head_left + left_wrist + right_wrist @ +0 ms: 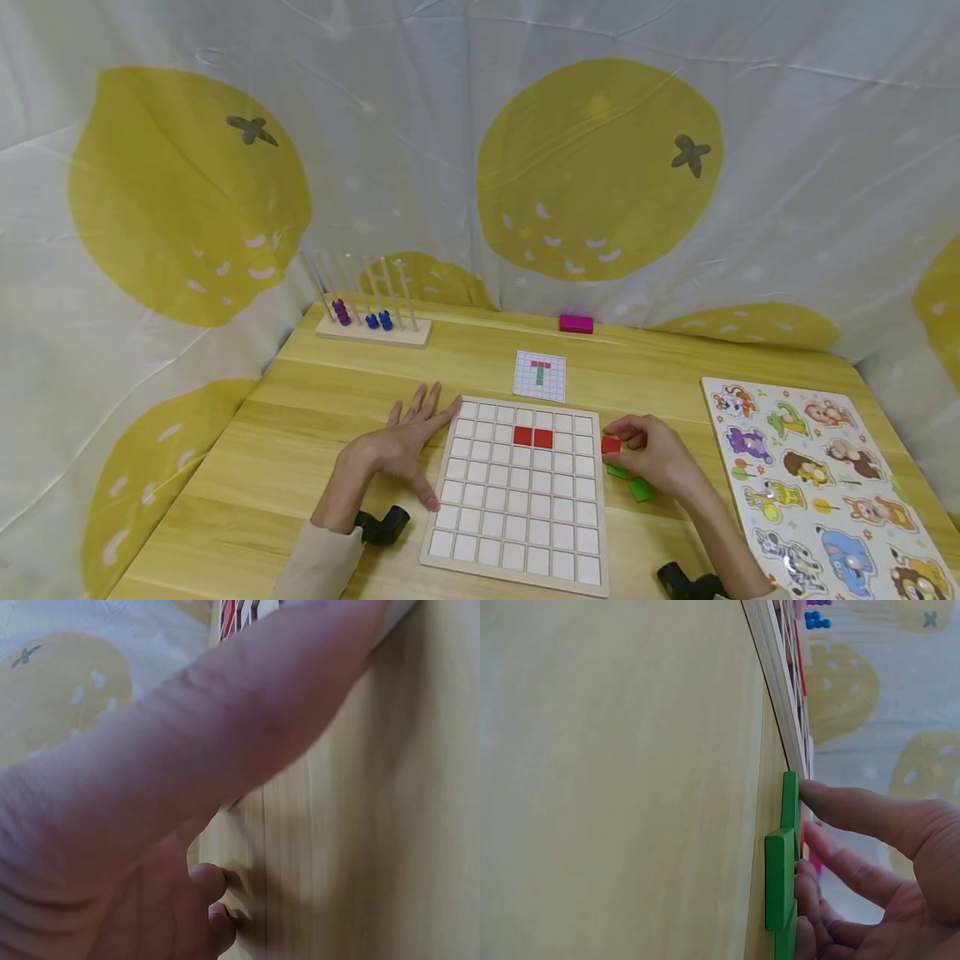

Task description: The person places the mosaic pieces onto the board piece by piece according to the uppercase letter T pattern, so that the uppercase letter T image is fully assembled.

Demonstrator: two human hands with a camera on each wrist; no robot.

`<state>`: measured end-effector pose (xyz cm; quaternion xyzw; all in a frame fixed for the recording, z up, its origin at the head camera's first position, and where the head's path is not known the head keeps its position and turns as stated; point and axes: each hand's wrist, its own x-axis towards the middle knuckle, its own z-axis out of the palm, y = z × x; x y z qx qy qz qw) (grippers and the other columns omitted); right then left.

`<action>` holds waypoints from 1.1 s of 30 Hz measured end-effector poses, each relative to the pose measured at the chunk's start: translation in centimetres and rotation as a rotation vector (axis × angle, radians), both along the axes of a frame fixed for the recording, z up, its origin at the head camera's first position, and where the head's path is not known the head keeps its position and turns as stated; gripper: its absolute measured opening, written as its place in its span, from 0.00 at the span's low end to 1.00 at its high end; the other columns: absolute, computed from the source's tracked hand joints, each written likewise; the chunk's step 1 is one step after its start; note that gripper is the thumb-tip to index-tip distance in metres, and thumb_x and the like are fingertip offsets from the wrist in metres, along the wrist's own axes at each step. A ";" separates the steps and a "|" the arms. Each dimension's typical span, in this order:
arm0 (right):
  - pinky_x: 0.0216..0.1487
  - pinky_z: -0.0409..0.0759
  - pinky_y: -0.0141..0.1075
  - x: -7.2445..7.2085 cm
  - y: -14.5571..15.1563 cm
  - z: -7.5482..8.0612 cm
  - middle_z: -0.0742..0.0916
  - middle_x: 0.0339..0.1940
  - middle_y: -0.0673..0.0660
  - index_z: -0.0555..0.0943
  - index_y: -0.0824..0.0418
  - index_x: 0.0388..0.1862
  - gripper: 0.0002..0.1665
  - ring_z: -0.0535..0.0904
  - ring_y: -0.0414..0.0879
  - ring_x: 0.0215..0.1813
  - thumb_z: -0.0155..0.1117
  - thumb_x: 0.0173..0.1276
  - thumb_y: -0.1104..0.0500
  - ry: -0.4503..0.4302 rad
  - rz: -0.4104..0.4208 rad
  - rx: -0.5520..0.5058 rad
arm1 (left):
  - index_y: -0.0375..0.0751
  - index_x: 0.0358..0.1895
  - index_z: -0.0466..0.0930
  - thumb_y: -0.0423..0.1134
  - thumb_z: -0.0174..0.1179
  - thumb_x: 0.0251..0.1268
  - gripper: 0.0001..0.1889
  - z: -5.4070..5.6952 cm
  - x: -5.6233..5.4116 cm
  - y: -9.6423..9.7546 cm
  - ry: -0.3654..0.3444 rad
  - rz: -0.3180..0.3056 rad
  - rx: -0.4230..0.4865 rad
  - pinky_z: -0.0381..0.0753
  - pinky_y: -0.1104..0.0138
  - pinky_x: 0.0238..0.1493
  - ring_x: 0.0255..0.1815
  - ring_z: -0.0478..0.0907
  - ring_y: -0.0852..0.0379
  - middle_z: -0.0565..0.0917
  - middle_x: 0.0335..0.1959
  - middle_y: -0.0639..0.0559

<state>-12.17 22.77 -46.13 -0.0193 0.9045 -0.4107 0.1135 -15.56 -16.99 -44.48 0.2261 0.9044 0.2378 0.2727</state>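
Note:
A wooden grid board (517,492) with white square cells lies in the middle, two red square tiles (533,437) side by side in an upper row. My left hand (397,446) spreads along the board's left edge, its thumb and index finger at the frame. Right of the board, my right hand (651,454) pinches another red tile (611,445) between thumb and fingers. Several green tiles (779,879) lie on the table under and beside that hand, partly hidden by it. In the left wrist view, the left thumb (202,735) covers much of the scene.
Behind the board lies a pattern card (540,376) with a red and green T. A bead stand (375,332) with upright pegs is at back left, a magenta block (576,324) at the back. An animal puzzle board (817,483) takes up the right side. A lemon-print curtain hangs behind.

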 end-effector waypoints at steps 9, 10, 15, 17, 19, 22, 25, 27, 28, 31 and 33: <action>0.45 0.78 0.35 0.1 0.2 0.1 0.85 0.45 0.58 0.86 0.61 0.50 0.20 0.77 0.46 0.45 0.80 0.60 0.59 0.003 0.019 0.005 | 0.47 0.86 0.37 0.51 0.88 0.32 0.78 0.0 0.0 -0.3 0.002 -0.021 0.004 0.26 0.34 0.82 0.85 0.20 0.34 0.25 0.84 0.34; 0.45 0.78 0.35 0.1 0.2 0.1 0.85 0.45 0.58 0.86 0.61 0.50 0.20 0.77 0.46 0.45 0.80 0.60 0.59 0.003 0.021 0.005 | 0.47 0.86 0.37 0.51 0.88 0.32 0.78 0.0 0.0 -0.3 0.001 -0.021 0.006 0.26 0.34 0.82 0.85 0.20 0.34 0.25 0.84 0.34; 0.45 0.78 0.34 0.0 0.2 0.1 0.85 0.45 0.57 0.86 0.61 0.50 0.20 0.76 0.46 0.44 0.80 0.61 0.58 0.003 0.019 0.001 | 0.48 0.86 0.37 0.50 0.88 0.32 0.78 -0.1 -0.1 -0.3 -0.002 -0.019 0.008 0.26 0.34 0.82 0.85 0.20 0.34 0.25 0.85 0.34; 0.44 0.77 0.33 0.0 0.1 0.1 0.84 0.44 0.57 0.86 0.61 0.50 0.19 0.76 0.46 0.44 0.79 0.61 0.58 0.008 0.017 0.005 | 0.48 0.86 0.37 0.50 0.88 0.32 0.78 -0.1 -0.1 -0.3 -0.003 -0.021 0.009 0.26 0.34 0.82 0.85 0.20 0.34 0.25 0.85 0.34; 0.43 0.77 0.34 0.0 0.0 0.1 0.85 0.44 0.57 0.86 0.61 0.49 0.18 0.76 0.46 0.44 0.79 0.61 0.58 0.012 0.012 0.011 | 0.48 0.86 0.37 0.51 0.88 0.33 0.78 -0.2 -0.1 -0.3 -0.002 -0.024 0.007 0.26 0.34 0.82 0.85 0.20 0.34 0.25 0.85 0.34; 0.43 0.77 0.34 0.0 -0.1 0.0 0.85 0.44 0.58 0.86 0.62 0.48 0.18 0.76 0.46 0.43 0.79 0.61 0.59 0.015 -0.001 0.017 | 0.48 0.86 0.37 0.51 0.88 0.33 0.78 -0.2 -0.2 -0.3 -0.001 -0.029 0.005 0.26 0.34 0.82 0.85 0.19 0.34 0.25 0.85 0.34; 0.43 0.77 0.35 0.0 -0.2 -0.1 0.85 0.44 0.58 0.86 0.62 0.48 0.17 0.77 0.46 0.43 0.78 0.61 0.59 0.018 -0.014 0.024 | 0.48 0.86 0.36 0.51 0.88 0.33 0.78 -0.1 -0.1 -0.3 -0.002 -0.029 0.005 0.25 0.34 0.82 0.85 0.19 0.34 0.24 0.84 0.34; 0.42 0.77 0.34 0.0 -0.3 -0.2 0.86 0.43 0.58 0.87 0.61 0.47 0.15 0.77 0.45 0.43 0.78 0.61 0.60 0.021 -0.024 0.031 | 0.47 0.86 0.36 0.50 0.88 0.33 0.78 0.0 -0.1 -0.2 -0.002 -0.028 0.005 0.25 0.34 0.82 0.85 0.19 0.34 0.24 0.84 0.34; 0.42 0.77 0.34 -0.1 -0.3 -0.2 0.86 0.43 0.57 0.87 0.61 0.46 0.15 0.77 0.45 0.42 0.78 0.62 0.60 0.020 -0.029 0.035 | 0.47 0.86 0.36 0.50 0.88 0.33 0.78 0.0 -0.1 -0.2 -0.001 -0.026 0.005 0.25 0.34 0.82 0.85 0.19 0.34 0.24 0.84 0.34; 0.39 0.77 0.32 -0.1 -0.4 -0.1 0.87 0.41 0.57 0.87 0.62 0.46 0.14 0.78 0.45 0.41 0.77 0.63 0.61 0.017 -0.043 0.041 | 0.47 0.86 0.36 0.51 0.88 0.32 0.79 0.0 -0.1 -0.1 0.005 -0.022 0.001 0.25 0.33 0.81 0.85 0.19 0.34 0.24 0.84 0.34; 0.38 0.78 0.31 -0.1 -0.4 -0.1 0.87 0.40 0.57 0.87 0.63 0.46 0.13 0.78 0.44 0.41 0.77 0.63 0.62 0.008 -0.051 0.039 | 0.48 0.86 0.36 0.51 0.88 0.32 0.79 -0.1 -0.1 -0.1 0.008 -0.019 -0.001 0.25 0.33 0.81 0.85 0.19 0.34 0.24 0.84 0.34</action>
